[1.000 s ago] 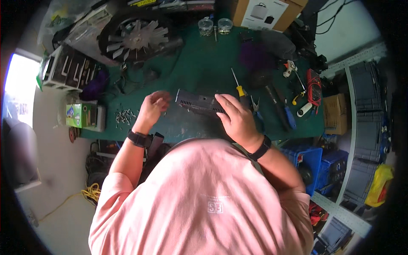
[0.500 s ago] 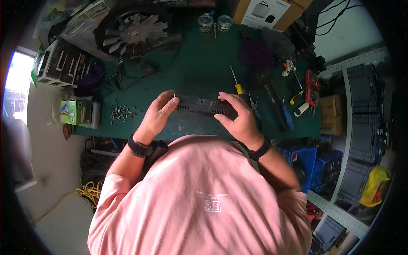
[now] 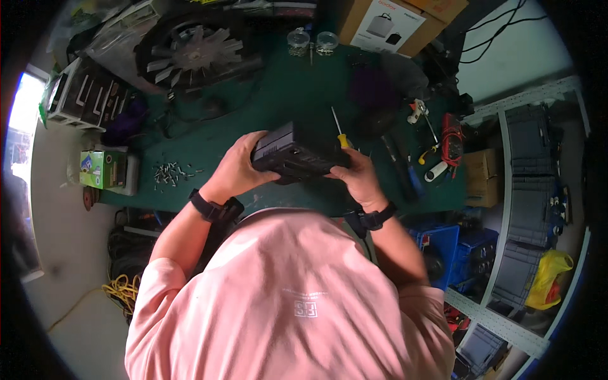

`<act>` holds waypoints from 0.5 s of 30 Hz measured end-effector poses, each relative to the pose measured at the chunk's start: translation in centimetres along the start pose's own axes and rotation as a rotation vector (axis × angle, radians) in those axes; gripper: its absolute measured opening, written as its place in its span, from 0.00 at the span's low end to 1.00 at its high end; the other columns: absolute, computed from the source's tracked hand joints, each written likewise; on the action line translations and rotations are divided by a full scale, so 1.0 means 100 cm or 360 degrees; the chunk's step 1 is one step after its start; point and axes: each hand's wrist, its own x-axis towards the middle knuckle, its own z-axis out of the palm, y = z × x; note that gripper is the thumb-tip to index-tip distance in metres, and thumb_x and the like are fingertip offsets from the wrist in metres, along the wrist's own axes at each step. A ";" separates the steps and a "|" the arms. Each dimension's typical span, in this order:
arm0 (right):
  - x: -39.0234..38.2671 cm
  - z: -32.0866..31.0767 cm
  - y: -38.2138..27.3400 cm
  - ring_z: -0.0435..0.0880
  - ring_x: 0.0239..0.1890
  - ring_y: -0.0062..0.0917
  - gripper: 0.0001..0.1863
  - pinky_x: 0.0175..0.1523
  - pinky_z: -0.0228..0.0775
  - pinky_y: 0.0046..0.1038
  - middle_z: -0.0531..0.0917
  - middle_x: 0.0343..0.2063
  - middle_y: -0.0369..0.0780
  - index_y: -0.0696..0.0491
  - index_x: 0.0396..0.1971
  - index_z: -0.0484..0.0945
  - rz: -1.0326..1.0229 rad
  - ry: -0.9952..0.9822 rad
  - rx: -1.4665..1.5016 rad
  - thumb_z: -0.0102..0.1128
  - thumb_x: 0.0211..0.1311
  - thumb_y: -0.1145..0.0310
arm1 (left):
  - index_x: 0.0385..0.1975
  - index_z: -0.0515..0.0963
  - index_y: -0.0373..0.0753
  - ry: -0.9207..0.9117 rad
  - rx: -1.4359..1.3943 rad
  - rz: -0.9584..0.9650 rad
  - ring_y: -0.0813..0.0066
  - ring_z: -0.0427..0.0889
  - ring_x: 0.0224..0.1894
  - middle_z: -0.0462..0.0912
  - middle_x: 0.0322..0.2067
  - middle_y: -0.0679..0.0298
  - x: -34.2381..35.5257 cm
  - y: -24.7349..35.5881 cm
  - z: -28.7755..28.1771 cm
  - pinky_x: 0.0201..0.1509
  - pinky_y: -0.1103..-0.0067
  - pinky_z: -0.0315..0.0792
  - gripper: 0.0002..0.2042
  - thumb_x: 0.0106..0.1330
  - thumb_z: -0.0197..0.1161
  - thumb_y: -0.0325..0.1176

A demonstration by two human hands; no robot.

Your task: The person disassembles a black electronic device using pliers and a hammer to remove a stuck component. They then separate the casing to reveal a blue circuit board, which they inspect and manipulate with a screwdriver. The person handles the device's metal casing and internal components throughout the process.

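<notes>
On the far side of the green workbench (image 3: 285, 95), we are seeing a short reddish word and darker print on the white label (image 3: 387, 28) of a cardboard carton (image 3: 423, 35). By the workbench's near edge, we are finding small white lettering (image 3: 305, 294) and boxed white characters (image 3: 306, 309) on a pink shirt (image 3: 272, 266).

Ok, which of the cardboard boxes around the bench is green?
The small green box at the left end of the bench, left of the screws and left hand. The large carton at the back and the right-end box are brown.
</notes>
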 end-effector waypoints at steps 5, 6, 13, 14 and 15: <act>-0.004 -0.009 -0.004 0.75 0.54 0.21 0.29 0.62 0.64 0.24 0.78 0.52 0.37 0.57 0.59 0.72 0.0041 -0.0218 -0.0119 0.65 0.54 0.83 | 0.38 0.76 0.33 -0.0117 0.0186 0.0172 0.50 0.75 0.40 0.74 0.34 0.53 0.013 0.011 0.005 0.43 0.66 0.71 0.25 0.37 0.78 0.29; -0.006 -0.014 -0.005 0.75 0.54 0.21 0.29 0.62 0.65 0.24 0.78 0.52 0.37 0.56 0.59 0.72 0.0062 -0.0196 -0.0140 0.66 0.54 0.82 | 0.38 0.76 0.33 -0.0161 0.0185 0.0184 0.50 0.74 0.40 0.74 0.34 0.53 0.016 0.012 0.008 0.43 0.66 0.71 0.24 0.37 0.77 0.28; -0.060 -0.067 -0.033 0.77 0.51 0.46 0.21 0.55 0.71 0.36 0.80 0.45 0.49 0.57 0.46 0.78 -0.0312 0.0610 -0.1636 0.68 0.49 0.73 | 0.38 0.77 0.36 -0.0326 0.0456 0.0393 0.52 0.74 0.43 0.75 0.36 0.55 0.043 0.036 0.023 0.47 0.65 0.71 0.24 0.36 0.75 0.25; -0.068 -0.084 -0.033 0.78 0.49 0.45 0.21 0.54 0.71 0.38 0.81 0.43 0.48 0.57 0.46 0.78 -0.0260 0.0745 -0.1759 0.68 0.50 0.71 | 0.38 0.77 0.36 -0.0365 0.0545 0.0373 0.52 0.73 0.44 0.75 0.37 0.56 0.046 0.036 0.024 0.48 0.64 0.71 0.24 0.36 0.75 0.25; -0.079 -0.102 -0.032 0.78 0.49 0.45 0.21 0.54 0.71 0.38 0.80 0.44 0.48 0.57 0.46 0.78 -0.0241 0.0858 -0.1995 0.68 0.51 0.70 | 0.40 0.78 0.35 -0.0448 0.0594 0.0344 0.51 0.73 0.46 0.75 0.38 0.55 0.051 0.035 0.029 0.50 0.65 0.71 0.25 0.36 0.75 0.25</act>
